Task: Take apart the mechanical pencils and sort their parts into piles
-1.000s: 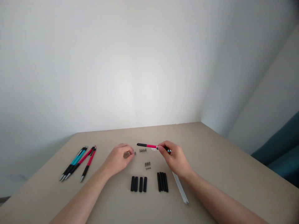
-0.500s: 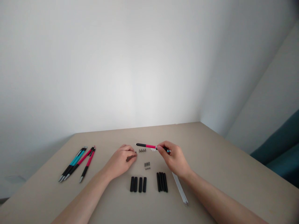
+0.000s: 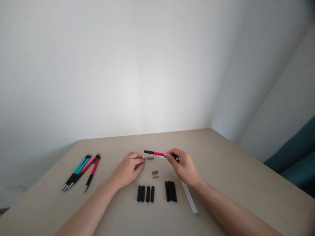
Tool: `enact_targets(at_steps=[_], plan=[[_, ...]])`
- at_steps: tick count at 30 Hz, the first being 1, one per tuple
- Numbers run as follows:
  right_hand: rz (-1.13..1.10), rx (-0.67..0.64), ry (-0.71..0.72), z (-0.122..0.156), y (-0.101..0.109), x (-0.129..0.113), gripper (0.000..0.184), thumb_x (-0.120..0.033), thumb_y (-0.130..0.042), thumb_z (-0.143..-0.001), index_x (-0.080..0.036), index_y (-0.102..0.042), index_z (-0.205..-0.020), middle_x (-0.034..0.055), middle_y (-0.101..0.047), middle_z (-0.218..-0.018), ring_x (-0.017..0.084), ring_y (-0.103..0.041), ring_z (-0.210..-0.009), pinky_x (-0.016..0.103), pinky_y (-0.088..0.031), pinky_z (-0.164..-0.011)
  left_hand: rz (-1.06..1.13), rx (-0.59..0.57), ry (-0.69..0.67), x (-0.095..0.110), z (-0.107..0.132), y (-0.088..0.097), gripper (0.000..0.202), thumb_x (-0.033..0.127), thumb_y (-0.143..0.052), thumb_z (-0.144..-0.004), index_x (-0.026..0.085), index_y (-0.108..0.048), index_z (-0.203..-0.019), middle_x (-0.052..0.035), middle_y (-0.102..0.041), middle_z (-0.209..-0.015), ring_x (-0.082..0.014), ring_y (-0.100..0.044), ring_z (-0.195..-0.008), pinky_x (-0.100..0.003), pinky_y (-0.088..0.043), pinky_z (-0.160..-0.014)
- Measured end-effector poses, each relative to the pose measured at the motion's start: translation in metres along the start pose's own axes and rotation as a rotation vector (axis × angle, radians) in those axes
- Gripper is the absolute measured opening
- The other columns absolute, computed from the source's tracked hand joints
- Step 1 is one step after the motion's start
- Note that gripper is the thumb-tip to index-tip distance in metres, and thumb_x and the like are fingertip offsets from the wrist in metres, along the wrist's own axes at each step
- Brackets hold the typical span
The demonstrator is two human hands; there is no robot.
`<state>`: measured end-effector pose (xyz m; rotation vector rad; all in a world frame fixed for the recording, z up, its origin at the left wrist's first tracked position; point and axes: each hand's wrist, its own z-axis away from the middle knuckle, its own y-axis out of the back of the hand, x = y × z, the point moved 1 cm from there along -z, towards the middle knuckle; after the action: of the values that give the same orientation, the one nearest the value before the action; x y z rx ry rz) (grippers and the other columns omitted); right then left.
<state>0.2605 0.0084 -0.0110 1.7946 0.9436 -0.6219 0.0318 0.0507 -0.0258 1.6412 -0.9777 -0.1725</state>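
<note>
My right hand (image 3: 183, 165) is closed round the rear of a pink and black pen (image 3: 158, 154), held level above the table with its thin point to the left. The pen has a black grip, and no metal cone covers its point. My left hand (image 3: 130, 167) rests on the table with thumb and forefinger pinched on a small metal pen tip (image 3: 144, 159), mostly hidden by the fingers. Just right of these fingers stands a row of metal pen tips (image 3: 150, 158). Small white parts (image 3: 161, 157) lie partly behind the pen, by my right hand.
Nearer me lie small springs (image 3: 155, 172), several black rubber grips (image 3: 148, 194), several black tubes (image 3: 170, 191) and white refills (image 3: 190, 200). At left are blue pens (image 3: 80, 167) and a pink pen (image 3: 93, 172). A wall borders the table's far edge; a teal curtain (image 3: 295, 157) hangs at right.
My left fingertips have shifted slightly right with the small metal tip, closer to the row of tips. My right hand and the pen have barely moved.
</note>
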Motion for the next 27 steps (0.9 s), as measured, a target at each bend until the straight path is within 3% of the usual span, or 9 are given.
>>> enact_targets(at_steps=[18, 24, 27], plan=[[-0.006, -0.004, -0.007, 0.0007, 0.0003, -0.0023, 0.026, -0.034, -0.049, -0.087, -0.017, -0.065, -0.076, 0.0026, -0.064, -0.069, 0.015, -0.054, -0.064, 0.025, -0.039, -0.058, -0.024, -0.014, -0.008, 0.0004, 0.0003, -0.0007, 0.022, 0.02, -0.051, -0.085, 0.022, -0.071, -0.096, -0.0058, -0.064, -0.098, -0.0204, -0.055, -0.093, -0.037, -0.047, -0.087], [-0.014, -0.01, -0.01, -0.0002, -0.0004, -0.0023, 0.026, -0.034, -0.048, -0.087, -0.016, -0.065, -0.077, 0.0031, -0.064, -0.069, 0.015, -0.054, -0.065, 0.025, -0.039, -0.06, 0.007, 0.029, -0.018, -0.0009, 0.0002, -0.0022, 0.019, 0.022, -0.051, -0.086, 0.021, -0.07, -0.086, -0.0048, -0.064, -0.091, -0.0198, -0.057, -0.089, -0.036, -0.048, -0.083], [-0.016, -0.018, -0.007, 0.0003, -0.0013, -0.0001, 0.026, -0.034, -0.049, -0.087, -0.017, -0.065, -0.077, 0.003, -0.064, -0.07, 0.015, -0.055, -0.066, 0.025, -0.039, -0.06, 0.056, 0.158, 0.042, -0.0032, -0.0002, -0.0018, 0.011, 0.027, -0.056, -0.084, 0.02, -0.065, -0.088, -0.0032, -0.063, -0.088, -0.018, -0.058, -0.084, -0.034, -0.049, -0.079]])
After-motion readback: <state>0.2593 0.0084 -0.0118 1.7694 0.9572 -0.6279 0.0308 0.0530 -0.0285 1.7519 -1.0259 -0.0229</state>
